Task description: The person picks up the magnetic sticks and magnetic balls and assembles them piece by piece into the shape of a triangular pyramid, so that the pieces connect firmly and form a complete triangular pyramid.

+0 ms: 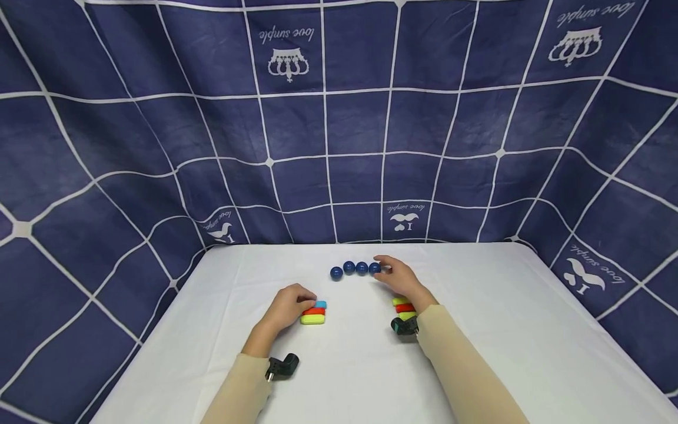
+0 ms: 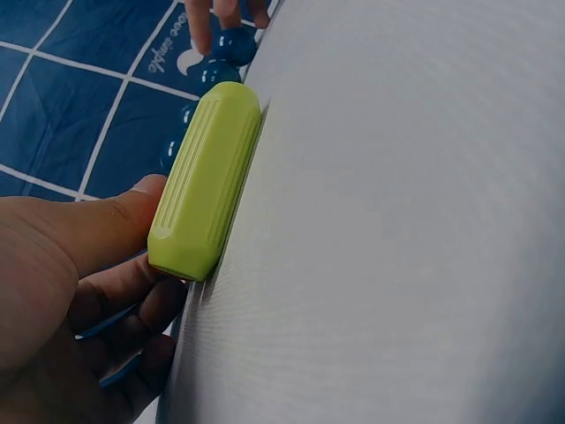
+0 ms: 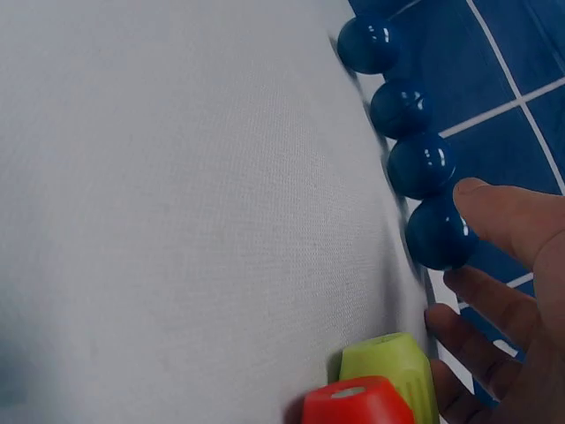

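Observation:
My left hand is at a row of three ridged plastic pieces, pinching the light blue piece at the far end. Beside it lie a red piece and a yellow-green piece. The yellow-green one hides the others in the left wrist view. Further back, several glossy dark blue balls form a slightly bent row. My right hand has its thumb and a finger on opposite sides of the rightmost ball. Its other fingers are spread loosely.
Under my right forearm lies another group, with yellow-green and red pieces; the sleeve and wrist camera partly cover it. A white cloth covers the table. Behind and at both sides hangs a dark blue checked curtain.

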`<action>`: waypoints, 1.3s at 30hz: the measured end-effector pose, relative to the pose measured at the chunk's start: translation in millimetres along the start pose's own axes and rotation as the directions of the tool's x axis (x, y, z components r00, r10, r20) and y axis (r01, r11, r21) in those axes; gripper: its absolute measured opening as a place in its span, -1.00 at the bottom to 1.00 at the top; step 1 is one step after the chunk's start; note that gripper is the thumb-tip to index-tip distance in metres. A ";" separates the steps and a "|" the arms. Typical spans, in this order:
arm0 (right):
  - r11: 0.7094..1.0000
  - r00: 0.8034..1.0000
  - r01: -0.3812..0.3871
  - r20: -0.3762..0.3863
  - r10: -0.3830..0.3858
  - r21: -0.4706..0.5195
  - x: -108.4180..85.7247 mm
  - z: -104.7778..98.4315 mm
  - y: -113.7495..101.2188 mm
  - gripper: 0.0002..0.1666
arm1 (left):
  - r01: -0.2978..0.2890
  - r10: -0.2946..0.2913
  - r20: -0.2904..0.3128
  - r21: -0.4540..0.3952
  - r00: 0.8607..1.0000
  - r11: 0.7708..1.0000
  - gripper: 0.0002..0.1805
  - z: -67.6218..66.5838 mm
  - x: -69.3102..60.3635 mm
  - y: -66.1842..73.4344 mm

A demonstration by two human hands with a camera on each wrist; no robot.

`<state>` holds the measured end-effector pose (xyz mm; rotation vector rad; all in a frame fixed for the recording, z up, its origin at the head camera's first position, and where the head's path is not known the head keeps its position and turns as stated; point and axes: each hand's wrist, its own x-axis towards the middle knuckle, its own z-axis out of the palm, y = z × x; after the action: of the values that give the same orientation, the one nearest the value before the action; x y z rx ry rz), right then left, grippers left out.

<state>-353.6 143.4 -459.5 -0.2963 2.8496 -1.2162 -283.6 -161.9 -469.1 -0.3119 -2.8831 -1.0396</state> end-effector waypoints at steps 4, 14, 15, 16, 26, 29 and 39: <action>1.000 1.000 -0.007 0.005 0.007 -0.006 1.7 0.6 -1.7 -0.43 | 0.010 -0.010 -0.001 -0.005 1.000 1.000 -0.93 -0.6 0.7 -0.1; 1.000 1.000 0.004 -0.029 -0.005 -0.011 0.5 1.4 -0.1 -0.53 | 0.021 -0.021 0.000 0.011 1.000 1.000 -0.94 0.3 2.4 -0.7; 1.000 0.999 0.005 -0.035 -0.005 -0.010 0.4 1.8 0.2 -0.54 | 0.022 -0.022 -0.002 0.009 1.000 1.000 -0.94 0.1 2.5 -0.6; 1.000 0.999 0.006 -0.042 -0.007 -0.014 0.1 2.1 0.6 -0.55 | 0.024 -0.024 -0.005 0.005 1.000 1.000 -0.94 -0.2 2.6 -0.6; 0.999 0.998 0.007 -0.061 -0.009 -0.037 -4.2 6.7 1.0 -0.63 | 0.047 -0.047 -0.049 -0.014 0.998 0.999 -0.93 -2.7 1.8 -1.6; 0.999 0.998 0.022 -0.062 -0.025 -0.045 -6.8 7.3 0.0 -0.64 | 0.065 -0.067 -0.049 -0.028 0.997 0.997 -0.92 -2.9 1.9 -1.6; 0.982 0.995 0.037 -0.080 -0.053 -0.184 -22.9 13.4 -4.9 -0.65 | 0.048 -0.053 -0.061 -0.084 0.997 0.995 -0.89 -3.7 1.8 -2.9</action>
<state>-329.0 134.8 -466.3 -0.3234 3.0494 -0.9978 -286.0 -166.1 -467.8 -0.2070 -2.8113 -1.1574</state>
